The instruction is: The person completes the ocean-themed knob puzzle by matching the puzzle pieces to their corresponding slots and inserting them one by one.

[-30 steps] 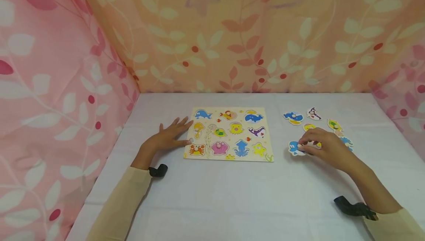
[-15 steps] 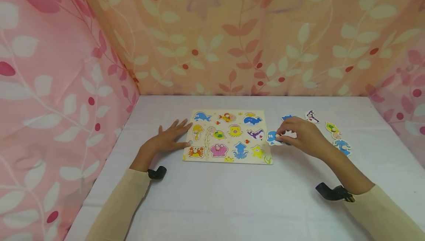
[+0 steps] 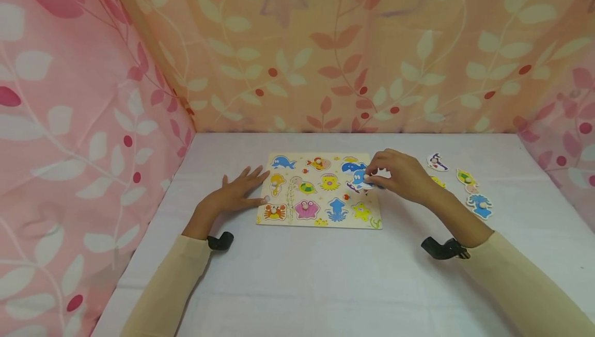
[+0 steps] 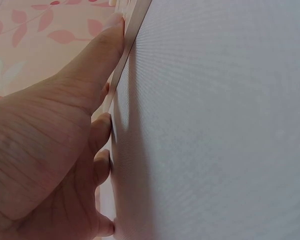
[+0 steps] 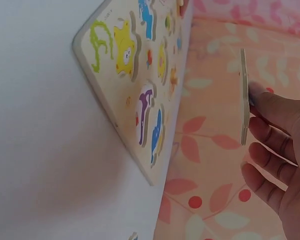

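Right fingers [image 3: 379, 161] pinch a blue piece [image 3: 359, 177], obscuring a purple whale [image 3: 352, 187]; left fingers [image 3: 259, 178] spread.

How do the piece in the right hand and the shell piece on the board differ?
The held piece is blue; the shell piece is pink. The held piece is raised off the board, pinched by the right hand; the shell piece sits in the board, untouched. Both carry a round knob.
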Demonstrator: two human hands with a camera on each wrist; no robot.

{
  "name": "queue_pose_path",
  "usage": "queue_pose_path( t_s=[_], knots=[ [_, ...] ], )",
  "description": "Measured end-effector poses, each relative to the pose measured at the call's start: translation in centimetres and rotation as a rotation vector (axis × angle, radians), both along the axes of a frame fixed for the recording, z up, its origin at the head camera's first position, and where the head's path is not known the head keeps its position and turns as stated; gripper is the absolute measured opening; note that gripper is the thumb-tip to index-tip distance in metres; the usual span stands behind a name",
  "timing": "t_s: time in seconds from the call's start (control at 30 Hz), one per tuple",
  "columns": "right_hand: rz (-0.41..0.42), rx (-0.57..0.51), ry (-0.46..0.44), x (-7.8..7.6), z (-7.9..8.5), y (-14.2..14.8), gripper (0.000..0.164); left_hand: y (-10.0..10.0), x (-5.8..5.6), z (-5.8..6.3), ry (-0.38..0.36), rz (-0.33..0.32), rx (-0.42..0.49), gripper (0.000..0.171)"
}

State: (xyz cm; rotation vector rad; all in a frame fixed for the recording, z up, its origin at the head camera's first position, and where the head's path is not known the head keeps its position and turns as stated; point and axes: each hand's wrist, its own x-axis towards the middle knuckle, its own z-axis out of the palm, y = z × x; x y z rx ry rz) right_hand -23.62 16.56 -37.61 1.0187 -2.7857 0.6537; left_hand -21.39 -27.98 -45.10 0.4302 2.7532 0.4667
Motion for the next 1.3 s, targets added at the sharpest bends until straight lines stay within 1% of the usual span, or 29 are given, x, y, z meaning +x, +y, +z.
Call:
queue_pose_path(
  t_s=[0.4,0.63,0.8,1.03,1.17,1.3],
  knots=[
    [0.047,-0.013,-0.029,-2.2,0.3,-5.1,0.019,-0.1,0.1,0.1,-0.001,-0.005,0.009,0.09],
    [0.036,-0.017,-0.088,-3.3,-0.1,-8.1,0.02,-0.1,0.0,0.1,-0.006,-0.002,0.011,0.09],
    [0.028,0.014,-0.107,-4.1,-0.5,-10.1,0.02,-0.1,0.0,0.1,-0.008,-0.004,0.003,0.09],
    [0.038,0.025,-0.152,-5.6,-1.0,-12.6,0.02,0.1,0.0,0.3,-0.012,-0.006,0.003,0.089],
    [0.046,0.026,-0.156,-6.4,-1.2,-14.0,0.021,0.1,0.0,0.3,-0.013,-0.006,-0.01,0.089],
    [0.04,0.024,-0.134,-7.1,-1.6,-15.6,0.021,0.0,0.0,0.3,-0.013,-0.007,-0.022,0.089]
  ],
)
